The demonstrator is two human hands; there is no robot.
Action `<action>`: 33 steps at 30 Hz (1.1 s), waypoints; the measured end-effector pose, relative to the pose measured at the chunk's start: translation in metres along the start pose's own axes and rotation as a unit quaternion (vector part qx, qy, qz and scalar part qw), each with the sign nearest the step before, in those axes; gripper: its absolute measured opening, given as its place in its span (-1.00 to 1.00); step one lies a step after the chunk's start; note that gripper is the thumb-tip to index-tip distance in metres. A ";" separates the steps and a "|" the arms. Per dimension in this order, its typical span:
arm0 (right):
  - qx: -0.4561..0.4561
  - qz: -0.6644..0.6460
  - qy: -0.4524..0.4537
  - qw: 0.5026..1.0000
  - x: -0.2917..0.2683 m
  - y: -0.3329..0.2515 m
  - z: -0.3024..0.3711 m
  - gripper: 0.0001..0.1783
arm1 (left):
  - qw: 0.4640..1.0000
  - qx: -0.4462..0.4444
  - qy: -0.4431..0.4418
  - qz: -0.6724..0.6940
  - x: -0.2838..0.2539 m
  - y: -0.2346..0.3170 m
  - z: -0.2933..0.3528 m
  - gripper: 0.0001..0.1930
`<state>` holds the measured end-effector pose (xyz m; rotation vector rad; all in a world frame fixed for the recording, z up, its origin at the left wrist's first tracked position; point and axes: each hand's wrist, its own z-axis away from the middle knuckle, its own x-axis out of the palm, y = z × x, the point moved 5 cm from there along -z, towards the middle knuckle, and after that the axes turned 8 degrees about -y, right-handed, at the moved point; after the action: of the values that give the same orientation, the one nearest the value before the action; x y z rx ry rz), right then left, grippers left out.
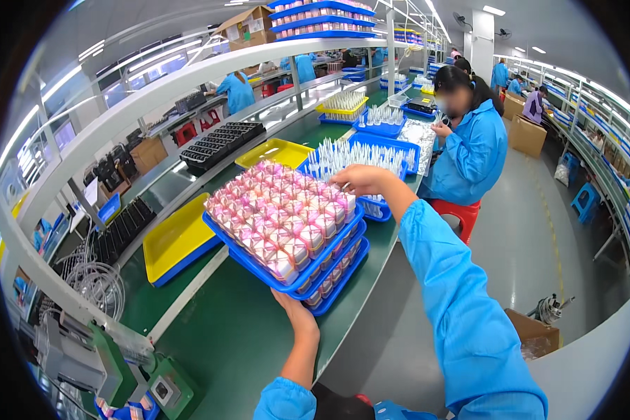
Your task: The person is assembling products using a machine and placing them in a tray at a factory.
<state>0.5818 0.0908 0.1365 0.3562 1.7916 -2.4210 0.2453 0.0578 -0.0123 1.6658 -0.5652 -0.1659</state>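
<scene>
A stack of blue trays (253, 261) filled with several small pink and white boxes (280, 210) is held above the green workbench. My left hand (294, 311) grips the stack's near edge from below. My right hand (360, 180) holds its far edge, fingers curled over the rim. Both forearms wear blue sleeves.
An empty yellow tray on a blue one (176, 236) lies left of the stack, another yellow tray (274, 152) farther back. Blue trays of clear upright parts (357, 157) stand beyond. A seated person in a blue coat (469, 150) works to the right. Black trays (220, 143) and machines (84, 350) sit at left.
</scene>
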 end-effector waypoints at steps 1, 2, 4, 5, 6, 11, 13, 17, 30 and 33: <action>0.010 -0.047 0.021 0.999 -0.005 0.000 -0.010 -0.61 | 1.000 0.002 -0.020 -0.015 0.005 0.003 -0.003 -0.26; -0.002 -0.055 0.013 0.998 -0.011 0.000 -0.014 -0.62 | 0.999 -0.004 -0.024 0.043 0.006 -0.001 -0.007 -0.26; -0.038 -0.073 -0.026 0.996 0.011 -0.015 -0.026 -0.64 | 0.989 -0.007 -0.016 0.144 -0.013 -0.001 -0.018 -0.24; -0.030 -0.064 -0.014 0.997 0.011 -0.019 -0.032 -0.63 | 0.995 -0.011 0.021 0.096 -0.026 0.006 -0.022 -0.23; -0.051 -0.059 -0.017 0.997 0.013 -0.028 -0.037 -0.62 | 0.994 0.011 0.105 -0.018 -0.046 0.020 -0.035 -0.32; -0.014 0.050 -0.021 0.998 0.021 -0.027 -0.058 -0.62 | 0.996 0.004 0.086 -0.031 -0.055 0.095 -0.089 -0.62; -0.005 0.051 -0.010 0.999 0.012 -0.019 -0.065 -0.64 | 0.999 -0.042 0.023 -0.004 -0.046 0.110 -0.108 -0.61; -0.100 0.231 0.055 0.966 0.008 -0.015 -0.088 -0.65 | 0.997 -0.066 0.033 -0.023 -0.054 0.108 -0.126 -0.67; -0.134 0.039 0.050 0.989 0.070 -0.166 0.067 -0.73 | 0.997 0.054 0.019 0.050 -0.070 0.283 -0.032 -0.65; -0.082 -0.074 0.040 0.993 0.138 -0.157 0.101 -0.73 | 0.996 0.051 0.043 0.051 -0.105 0.288 0.027 -0.66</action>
<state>0.4007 0.0483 0.2760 0.3197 2.1041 -2.3619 0.0660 0.0601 0.2373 1.7296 -0.6010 0.0094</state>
